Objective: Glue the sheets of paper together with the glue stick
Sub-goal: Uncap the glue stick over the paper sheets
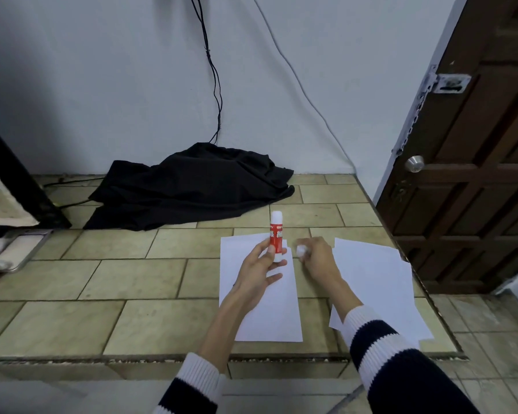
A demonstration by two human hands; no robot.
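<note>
Left third of frame: bare tiled tabletop (72, 282), with a dark cloth (192, 186) heaped at the back against the wall. Not part of the job.

Centre: one sheet of paper (269, 312) lies flat on the tiles, long side running away from the viewer. Thin, limp, light; likely to skid on the smooth tile when rubbed, so a flat palm or spread fingers near the edge being glued should pin it. Lift it by a corner and it will sag.

Just above that sheet, centre frame: left hand (262, 265) holds the glue stick (276, 236) upright, thumb and fingers clamped on the lower barrel, the remaining fingers loose and spread. The stick looks small, rigid and light; its smooth plastic barrel could be slick, so the mid-to-low grip seems sound. The white top end points up. Whether that end is bare glue or a cover I cannot tell.

Right of centre: right hand (316, 255) is curled, fingers closed around a small white piece (301, 250), probably the cap. It is tiny and easy to drop or let roll.

Right third: a loose stack of sheets (377, 282) lies slightly fanned, close to the tabletop's right edge, partly under the right forearm. A brush of the sleeve could nudge them. Take the top one by a free corner.
</note>
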